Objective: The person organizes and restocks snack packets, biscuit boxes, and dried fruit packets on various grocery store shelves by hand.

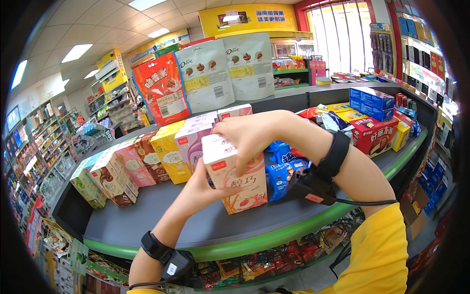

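Both of my hands are on a pinkish-white snack box point(244, 183) at the middle of the dark counter; another box top shows behind it. My left hand point(205, 187) grips its left side, thumb across the front. From above, my right hand point(253, 136) curls its fingers over the top and the right edge. Just behind to the left stand purple boxes point(192, 143) and a yellow box point(170, 152). Further left, a brown box point(148, 156), a pink box point(132, 163), white boxes point(115, 176) and a green box point(88, 183) continue the row. Blue snack bags point(282, 176) lie right of the held box.
Large upright pouches, one red point(161, 90) and two pale point(205, 75), stand at the counter's back. A red carton point(374, 136) and blue boxes point(371, 103) are piled at the right. The counter's green front edge point(220, 251) curves above racks of packaged snacks point(271, 261).
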